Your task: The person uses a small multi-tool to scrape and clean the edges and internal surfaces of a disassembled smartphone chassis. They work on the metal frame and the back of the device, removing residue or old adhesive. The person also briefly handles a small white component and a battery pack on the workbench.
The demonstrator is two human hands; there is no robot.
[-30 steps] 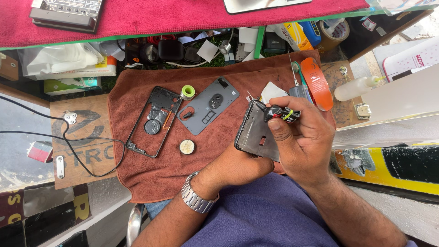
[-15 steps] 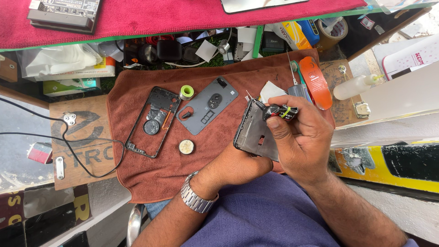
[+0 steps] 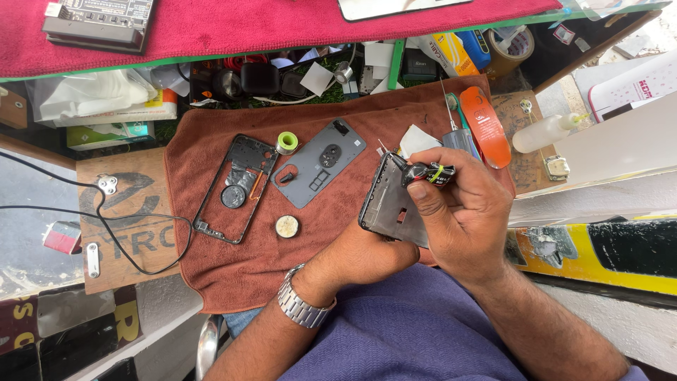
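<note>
Head camera view, looking straight down at a cluttered repair bench covered by a brown cloth [image 3: 233, 275]. The person's left hand [image 3: 370, 254], with a metal wristwatch [image 3: 302, 305] on the wrist, is closed around the lower edge of an opened phone body [image 3: 391, 204], holding it tilted just above the cloth, right of centre. The right hand [image 3: 462, 212] is curled into a grip on a small black screwdriver [image 3: 423, 173] with a yellow-green band, pinched between thumb and fingers. The tool's tip touches the upper corner of the phone body.

To the left on the cloth lies a dark phone frame [image 3: 236, 187], empty in the middle apart from a round part. Beside it, near the centre, lies a grey phone back cover [image 3: 317, 162] with camera openings. A small green roll of tape [image 3: 286, 142] sits between the tops of these two pieces. A small round disc [image 3: 287, 226] lies below the back cover.

Behind the right hand, an orange flat tool [image 3: 486, 123] lies at the cloth's right edge, with a clear squeeze bottle [image 3: 546, 132] just beyond it. A black cable [image 3: 120, 226] loops over a wooden board [image 3: 127, 233] at the left. A red cloth [image 3: 282, 21] spans the shelf along the top.
</note>
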